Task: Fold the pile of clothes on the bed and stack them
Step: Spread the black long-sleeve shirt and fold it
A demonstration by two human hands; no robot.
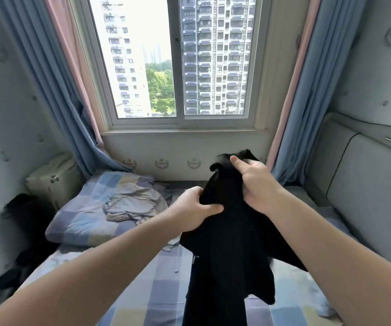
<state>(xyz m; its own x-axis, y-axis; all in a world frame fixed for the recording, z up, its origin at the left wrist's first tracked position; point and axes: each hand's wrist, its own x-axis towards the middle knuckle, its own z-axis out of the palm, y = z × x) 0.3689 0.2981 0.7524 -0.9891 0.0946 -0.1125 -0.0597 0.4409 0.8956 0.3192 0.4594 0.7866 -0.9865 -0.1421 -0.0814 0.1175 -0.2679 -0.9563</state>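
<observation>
Room: narrow bedroom. The bed in a blue, grey and yellow checked sheet (pixel 156 290) runs from the near edge of the view to the far wall under a white-framed sliding window (pixel 175 67). Tower blocks and green trees show outside.

Blue curtain with pink lining (pixel 48 78) hangs left of the window, and a matching one (pixel 307 102) hangs on the right. Grey padded headboard panel (pixel 366 196) lines the right side of the bed.

A pillow in the same checked fabric (pixel 77 220) lies at the far left of the bed. A crumpled grey-beige garment (pixel 131 205) lies on the pillow, spilling toward the bed's middle. A cream boxy unit (pixel 53 180) stands in the far left corner beside the curtain. A blurred black mass (pixel 23 231) sits along the left wall next to the bed; can't tell what it is.

Task item: black soft-fabric garment (pixel 227 243), held up in the air over the middle of the bed, right of the pillow. It's unfolded and bunched at the top, hanging in loose uneven folds. The lower part runs out of view at the bottom, so bed contact can't be judged. There's a small pale mark on its left lower front.

Left hand (pixel 194 208): grips the garment's left edge about mid-height, thumb pressed across the front, fingers curled behind the cloth.

Right hand (pixel 255 184): higher up, clenched round the bunched top, one finger lying along the fabric toward the top edge.
</observation>
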